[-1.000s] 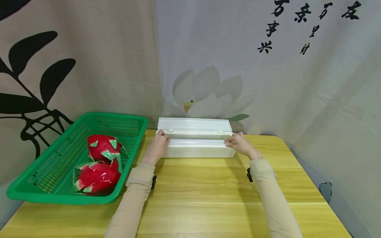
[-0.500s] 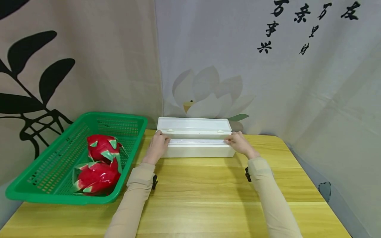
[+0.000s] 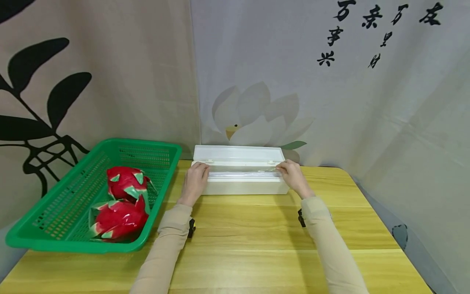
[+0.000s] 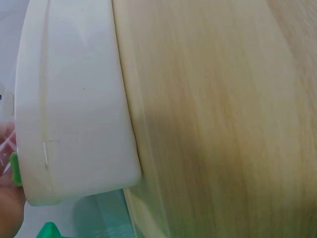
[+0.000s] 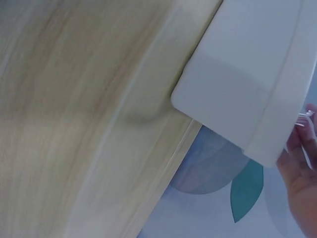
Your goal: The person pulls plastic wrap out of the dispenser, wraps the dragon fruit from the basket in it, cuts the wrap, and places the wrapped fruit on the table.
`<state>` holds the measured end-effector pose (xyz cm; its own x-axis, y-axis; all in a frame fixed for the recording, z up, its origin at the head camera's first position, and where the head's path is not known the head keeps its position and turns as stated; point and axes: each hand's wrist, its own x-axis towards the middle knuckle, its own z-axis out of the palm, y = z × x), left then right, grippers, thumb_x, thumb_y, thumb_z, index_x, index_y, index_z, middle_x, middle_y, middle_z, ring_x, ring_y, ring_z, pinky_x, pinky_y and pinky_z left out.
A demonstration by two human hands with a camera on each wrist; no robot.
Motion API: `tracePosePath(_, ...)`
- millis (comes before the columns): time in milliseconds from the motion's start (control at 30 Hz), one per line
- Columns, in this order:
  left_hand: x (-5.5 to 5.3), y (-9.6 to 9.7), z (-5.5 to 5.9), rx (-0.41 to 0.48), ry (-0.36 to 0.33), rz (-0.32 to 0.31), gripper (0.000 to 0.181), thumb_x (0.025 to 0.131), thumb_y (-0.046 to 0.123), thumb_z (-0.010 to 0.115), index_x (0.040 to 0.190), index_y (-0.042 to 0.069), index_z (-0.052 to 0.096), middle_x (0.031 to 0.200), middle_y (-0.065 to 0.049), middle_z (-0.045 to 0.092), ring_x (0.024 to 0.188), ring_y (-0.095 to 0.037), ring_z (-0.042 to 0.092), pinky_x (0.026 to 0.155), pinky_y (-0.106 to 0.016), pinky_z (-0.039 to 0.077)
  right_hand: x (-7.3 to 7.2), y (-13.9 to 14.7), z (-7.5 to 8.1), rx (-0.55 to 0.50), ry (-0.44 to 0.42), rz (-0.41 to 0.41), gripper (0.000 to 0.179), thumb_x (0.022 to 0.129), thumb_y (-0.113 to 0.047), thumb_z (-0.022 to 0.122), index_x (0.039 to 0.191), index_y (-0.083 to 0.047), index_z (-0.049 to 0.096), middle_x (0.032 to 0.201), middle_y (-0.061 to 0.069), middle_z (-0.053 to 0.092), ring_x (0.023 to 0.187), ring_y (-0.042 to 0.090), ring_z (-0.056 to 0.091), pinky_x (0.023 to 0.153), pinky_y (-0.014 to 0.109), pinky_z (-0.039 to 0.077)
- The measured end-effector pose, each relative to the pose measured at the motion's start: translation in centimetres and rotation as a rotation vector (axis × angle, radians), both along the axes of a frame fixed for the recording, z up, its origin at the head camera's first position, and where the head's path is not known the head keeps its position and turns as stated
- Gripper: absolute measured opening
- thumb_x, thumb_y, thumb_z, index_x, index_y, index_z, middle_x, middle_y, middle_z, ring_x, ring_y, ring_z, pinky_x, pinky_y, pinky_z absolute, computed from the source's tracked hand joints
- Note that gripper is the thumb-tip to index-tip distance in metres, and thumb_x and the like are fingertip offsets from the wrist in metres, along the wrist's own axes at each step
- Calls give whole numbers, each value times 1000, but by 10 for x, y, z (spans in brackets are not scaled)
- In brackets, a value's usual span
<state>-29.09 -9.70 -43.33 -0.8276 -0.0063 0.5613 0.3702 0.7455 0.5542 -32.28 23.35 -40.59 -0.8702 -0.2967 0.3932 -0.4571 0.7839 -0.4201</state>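
Note:
A white cling film dispenser (image 3: 245, 188) stands at the back of the table with its lid (image 3: 238, 153) raised. Clear film (image 3: 249, 174) stretches across its opening between both hands. My left hand (image 3: 195, 181) is at the left end and pinches the film's edge; in the left wrist view the hand (image 4: 9, 210) shows only partly, near a small green tab (image 4: 16, 169). At the right end, my right hand (image 3: 292, 177) pinches the other corner of the film. The right wrist view has this hand (image 5: 303, 186) beside the dispenser's end, clear film at its fingertips.
A green plastic basket (image 3: 55, 244) stands on the left, with two red dragon fruits (image 3: 123, 218) in it, apparently wrapped. The wooden table (image 3: 249, 245) ends at a printed curtain (image 3: 257, 61) close behind the dispenser.
Both hands have risen slightly at the dispenser's opening, the right one also moving a little left. A strip of clear film now shows lifted between them.

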Motion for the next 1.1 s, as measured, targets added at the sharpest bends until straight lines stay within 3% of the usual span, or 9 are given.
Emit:
tracePosePath(133, -3, 0, 0, 23, 36, -6, 18, 94, 11, 59, 99, -2, 70, 98, -17, 69, 90, -30, 67, 78, -39, 57, -1, 0, -2, -50, 25, -9, 16, 93, -4, 58, 98, 4, 70, 91, 18, 66, 79, 29, 63, 69, 38, 54)
tracePosePath(533, -3, -2, 3, 113, 53, -37, 19, 95, 13, 57, 99, -1, 71, 98, -17, 71, 86, -29, 69, 72, -37, 58, 0, 1, -7, -228, 69, -34, 14, 91, -7, 61, 95, 2, 71, 88, 18, 70, 81, 28, 66, 69, 37, 52)
tracePosePath(800, -3, -2, 7, 123, 74, -40, 21, 95, 13, 57, 100, -1, 71, 96, -17, 71, 83, -28, 69, 70, -36, 59, 3, -2, -2, -341, -5, -29, 16, 94, -2, 55, 99, 6, 68, 94, 23, 68, 86, 34, 67, 73, 39, 59)
tracePosePath(1100, -3, -2, 13, 131, 115, -45, 20, 95, 12, 58, 98, -2, 71, 91, -17, 71, 79, -28, 69, 68, -37, 59, 2, -2, 2, -324, 41, -14, 16, 93, -2, 56, 98, 6, 68, 92, 22, 68, 84, 33, 67, 72, 36, 59)
